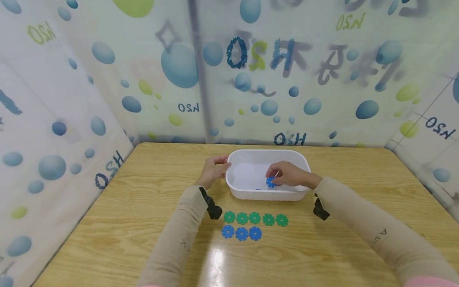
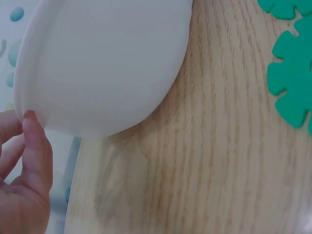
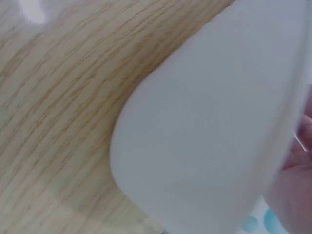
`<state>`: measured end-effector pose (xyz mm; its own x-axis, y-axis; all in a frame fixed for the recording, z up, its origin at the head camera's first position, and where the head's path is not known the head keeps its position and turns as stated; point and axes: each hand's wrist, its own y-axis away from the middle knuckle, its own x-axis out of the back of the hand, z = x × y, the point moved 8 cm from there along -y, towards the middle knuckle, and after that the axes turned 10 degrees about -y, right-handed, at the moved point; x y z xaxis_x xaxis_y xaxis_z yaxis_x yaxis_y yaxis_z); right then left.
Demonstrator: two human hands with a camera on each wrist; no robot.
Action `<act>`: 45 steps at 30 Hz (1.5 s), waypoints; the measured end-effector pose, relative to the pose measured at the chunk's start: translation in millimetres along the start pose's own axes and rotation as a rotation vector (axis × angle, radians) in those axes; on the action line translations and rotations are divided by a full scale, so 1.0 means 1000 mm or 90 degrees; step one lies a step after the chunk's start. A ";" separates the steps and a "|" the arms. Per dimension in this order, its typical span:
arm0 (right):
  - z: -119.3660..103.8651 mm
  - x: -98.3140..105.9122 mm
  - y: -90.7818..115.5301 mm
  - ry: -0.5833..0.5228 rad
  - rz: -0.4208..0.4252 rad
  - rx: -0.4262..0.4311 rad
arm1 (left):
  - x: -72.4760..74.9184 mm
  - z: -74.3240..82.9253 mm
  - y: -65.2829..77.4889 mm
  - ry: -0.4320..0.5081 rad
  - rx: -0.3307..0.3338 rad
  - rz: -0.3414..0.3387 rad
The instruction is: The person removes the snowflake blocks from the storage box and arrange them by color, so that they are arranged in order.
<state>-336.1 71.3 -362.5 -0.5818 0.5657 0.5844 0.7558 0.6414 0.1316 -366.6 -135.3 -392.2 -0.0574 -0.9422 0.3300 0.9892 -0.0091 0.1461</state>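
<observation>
A white plastic basin (image 1: 247, 194) stands on the wooden table. At its left end my left hand (image 1: 214, 170) holds the rim, and the left wrist view shows the thumb (image 2: 36, 151) against the rim. Inside the basin my right hand (image 1: 289, 174) pinches a blue snowflake disc (image 1: 270, 182) between thumb and fingers. Part of another blue piece (image 1: 258, 189) shows low in the basin, mostly hidden by the front wall. In the right wrist view the basin's wall (image 3: 204, 117) hides most of the right hand (image 3: 295, 185).
In front of the basin several green snowflake discs (image 1: 254, 218) lie in a row on the table (image 1: 143, 239). Three blue snowflake discs (image 1: 242, 234) form a second row nearer me. A patterned curtain (image 1: 229, 79) hangs behind the table.
</observation>
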 end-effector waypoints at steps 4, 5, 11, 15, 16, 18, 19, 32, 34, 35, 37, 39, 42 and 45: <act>-0.014 0.005 0.008 -0.012 0.019 0.050 | 0.000 0.000 0.000 0.003 0.002 0.001; -0.017 0.006 0.010 -0.011 0.024 0.063 | 0.000 0.003 0.003 0.002 0.004 -0.001; -0.034 0.008 0.023 -0.027 0.043 0.144 | 0.000 0.001 0.005 -0.008 0.009 0.000; -0.045 0.003 0.035 -0.054 0.033 0.172 | 0.000 -0.002 0.003 -0.011 0.011 0.005; -0.047 0.001 0.038 -0.060 0.030 0.176 | 0.000 -0.002 0.003 -0.011 0.011 0.005; -0.049 -0.003 0.043 -0.081 0.021 0.179 | 0.000 -0.001 0.003 -0.011 0.011 0.005; -0.050 -0.005 0.046 -0.089 0.016 0.181 | 0.000 -0.001 0.004 -0.011 0.011 0.005; -0.033 -0.053 0.064 -0.093 -0.067 0.183 | 0.001 0.002 0.005 0.005 0.006 0.000; -0.029 -0.060 0.064 -0.083 -0.074 0.178 | 0.001 0.002 0.005 0.007 0.004 0.000; -0.027 -0.063 0.064 -0.080 -0.077 0.173 | 0.000 0.002 0.005 0.008 0.002 -0.001; -0.023 -0.069 0.065 -0.074 -0.081 0.166 | 0.000 0.002 0.005 0.008 0.001 -0.001; -0.020 -0.074 0.065 -0.073 -0.086 0.160 | 0.000 0.003 0.004 0.008 0.000 -0.001; -0.017 -0.079 0.066 -0.066 -0.087 0.156 | -0.001 0.003 0.004 0.007 0.003 -0.002; -0.017 -0.083 0.067 -0.057 -0.087 0.163 | -0.001 0.002 0.004 0.006 0.006 -0.003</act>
<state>-232.3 59.0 -388.6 -0.7055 0.5019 0.5004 0.5756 0.8177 -0.0087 -362.8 -133.5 -389.7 -0.0606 -0.9451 0.3211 0.9876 -0.0101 0.1569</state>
